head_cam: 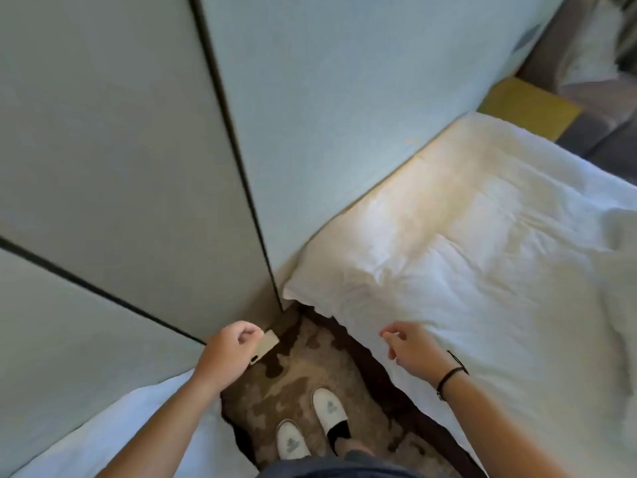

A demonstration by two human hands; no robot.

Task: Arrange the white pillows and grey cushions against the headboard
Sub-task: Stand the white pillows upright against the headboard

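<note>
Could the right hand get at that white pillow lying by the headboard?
Probably yes. The right hand hovers at the near edge of the white pillow, fingers loosely curled and holding nothing, and nothing lies between them. The left hand grips a phone.

One head-worn camera looks steeply down from standing height at the brown patterned carpet [303,370], close between two white-sheeted beds, facing the pale padded headboard panels [113,160] that rise just beyond the carpet.

the bed sheet [499,270] is white cloth, matt and creased. the headboard [327,115] panels look smooth and matt, pale. the carpet [303,370] is rough, mottled brown pile. my slippers [327,407] are white matt fabric.
</note>
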